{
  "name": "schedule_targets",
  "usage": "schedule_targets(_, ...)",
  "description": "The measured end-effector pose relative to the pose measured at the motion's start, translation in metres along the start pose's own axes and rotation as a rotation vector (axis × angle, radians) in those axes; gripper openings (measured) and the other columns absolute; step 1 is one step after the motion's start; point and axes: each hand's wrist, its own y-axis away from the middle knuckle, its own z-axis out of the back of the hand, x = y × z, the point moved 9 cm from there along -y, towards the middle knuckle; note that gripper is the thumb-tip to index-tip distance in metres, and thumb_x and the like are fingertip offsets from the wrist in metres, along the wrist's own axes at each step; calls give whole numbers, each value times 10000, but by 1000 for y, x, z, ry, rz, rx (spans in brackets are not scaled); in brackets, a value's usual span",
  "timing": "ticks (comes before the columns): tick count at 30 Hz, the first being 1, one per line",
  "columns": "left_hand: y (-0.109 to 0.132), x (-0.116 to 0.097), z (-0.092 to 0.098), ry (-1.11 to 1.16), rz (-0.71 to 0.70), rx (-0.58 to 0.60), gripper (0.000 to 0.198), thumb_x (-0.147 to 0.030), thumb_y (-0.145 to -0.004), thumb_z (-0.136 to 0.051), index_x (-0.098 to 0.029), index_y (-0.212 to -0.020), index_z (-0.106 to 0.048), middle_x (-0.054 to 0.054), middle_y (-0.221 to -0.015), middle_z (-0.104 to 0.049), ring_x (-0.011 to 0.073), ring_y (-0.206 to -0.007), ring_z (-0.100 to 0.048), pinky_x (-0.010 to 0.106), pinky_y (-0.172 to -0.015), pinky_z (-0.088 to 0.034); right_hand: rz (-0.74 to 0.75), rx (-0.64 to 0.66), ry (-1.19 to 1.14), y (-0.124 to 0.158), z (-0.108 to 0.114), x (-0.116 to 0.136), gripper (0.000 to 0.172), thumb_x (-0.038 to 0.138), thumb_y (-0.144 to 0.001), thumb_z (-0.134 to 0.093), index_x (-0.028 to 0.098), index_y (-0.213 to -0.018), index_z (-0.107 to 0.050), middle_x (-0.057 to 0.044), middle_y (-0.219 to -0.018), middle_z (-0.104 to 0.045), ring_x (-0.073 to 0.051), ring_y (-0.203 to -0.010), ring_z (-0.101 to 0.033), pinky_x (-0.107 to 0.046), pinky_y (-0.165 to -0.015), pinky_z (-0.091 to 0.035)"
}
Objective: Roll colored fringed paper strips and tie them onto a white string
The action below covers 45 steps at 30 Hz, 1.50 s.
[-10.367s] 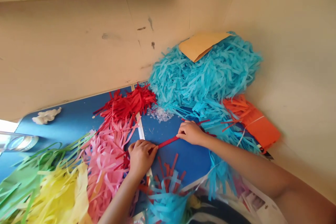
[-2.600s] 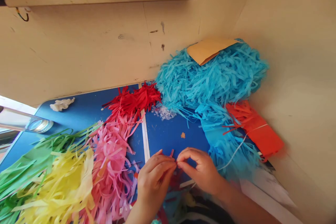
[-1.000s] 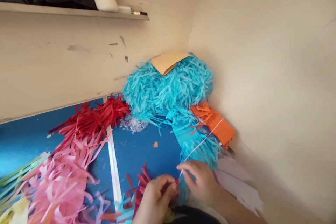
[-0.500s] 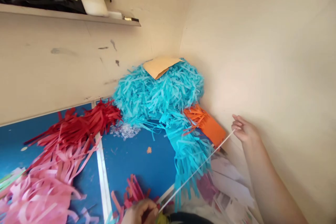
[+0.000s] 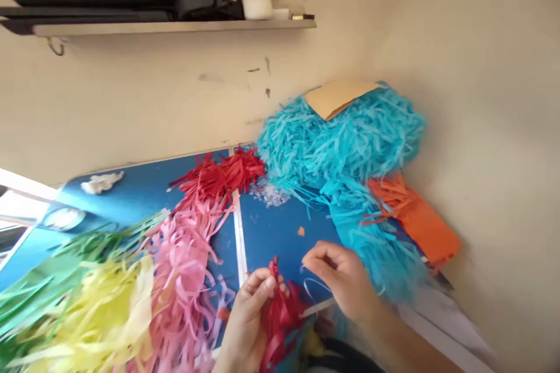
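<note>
My left hand point(image 5: 249, 315) is closed round a red tissue-paper tassel point(image 5: 280, 320), its twisted top sticking up between thumb and fingers and its strips hanging below. To the right, my right hand point(image 5: 343, 280) pinches the end of a thin white string point(image 5: 315, 288), which curves in a slack loop beneath the fingers. Where the string's other end goes is hard to make out. Behind my right hand lies fringed turquoise tissue paper point(image 5: 385, 245).
A big turquoise fringe heap point(image 5: 345, 140) with a tan paper piece point(image 5: 336, 98) on top sits in the corner. Orange fringe point(image 5: 424, 221) is right of it. Red point(image 5: 214, 178), pink point(image 5: 188, 268), yellow point(image 5: 96, 309) and green fringes point(image 5: 44, 285) cover the blue table's point(image 5: 144, 189) left. A shelf point(image 5: 184, 27) hangs above.
The view has swung left. My right hand has come in from the far right, close to my left hand, and the taut string has gone slack. The red tassel now shows in my left hand.
</note>
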Motion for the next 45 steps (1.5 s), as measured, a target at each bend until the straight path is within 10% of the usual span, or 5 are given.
schedule_targets(22,-3,12,-10,113,139,180,279,-267,-627,-872,-162,-740,-640,-7,-636,-658,99,-581,-628,205,-610,-515,-90,237,-156,14,-35,-27,189,390,-882,-641,207,-837,-636,-1,-725,-685,-147,-685,-642,-242,-662,-487)
schedule_targets(28,12,-30,-18,-570,-406,116,151,-331,-741,-759,-197,-758,-693,13,-705,-690,129,-649,-625,212,-616,-478,-80,277,95,15,-39,-28,321,418,-971,-505,238,-1234,-547,-49,-1038,-666,-186,-909,-647,-299,-802,-497)
schedule_targets(37,38,-43,-37,-1158,-881,21,43,-260,-772,-695,-236,-806,-683,27,-750,-738,181,-655,-689,272,-640,-510,168,190,363,10,-33,-10,275,369,-955,-553,205,-749,-634,-13,-776,-661,-176,-799,-588,-311,-791,-420)
schedule_targets(41,39,-40,-45,-1204,-854,81,25,-261,-798,-681,-242,-810,-669,15,-742,-735,176,-673,-696,254,-648,-513,116,68,111,-1,8,-7,282,416,-909,-598,211,-718,-623,-20,-824,-646,-143,-715,-585,-294,-698,-460)
schedule_targets(45,54,-46,-50,-1508,-878,246,117,-303,-867,-615,-276,-831,-723,26,-744,-745,170,-669,-684,235,-636,-482,61,-229,-306,-15,136,21,297,474,-832,-661,267,-637,-573,61,-506,-423,-55,-363,-351,-198,-394,-307)
